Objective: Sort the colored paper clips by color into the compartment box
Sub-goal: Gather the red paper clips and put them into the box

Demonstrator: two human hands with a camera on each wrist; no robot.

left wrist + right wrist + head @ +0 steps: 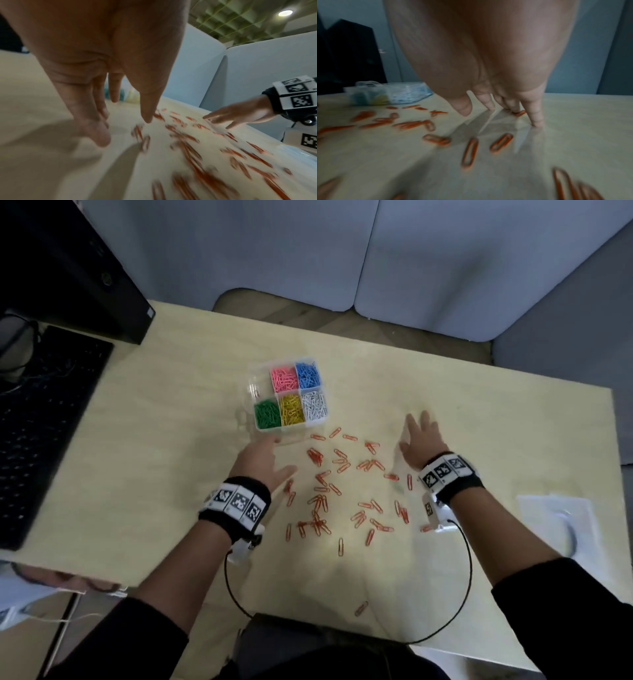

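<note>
A clear compartment box (288, 396) sits mid-table with pink, blue, green, yellow and white clips in separate cells; its back-left cell holds almost nothing. Several orange paper clips (337, 484) lie scattered on the table in front of it, also seen blurred in the left wrist view (197, 148) and in the right wrist view (471, 151). My left hand (265, 458) hovers flat at the scatter's left edge, fingers straight, holding nothing. My right hand (419, 440) is spread at the scatter's right edge, fingertips (537, 121) touching the table beside one orange clip (520, 113).
A black keyboard (44, 433) and a dark computer case (78, 268) stand at the left. White paper (555, 518) lies at the table's right edge. One orange clip (360, 608) lies apart near the front edge. Grey partition panels (376, 251) rise behind the table.
</note>
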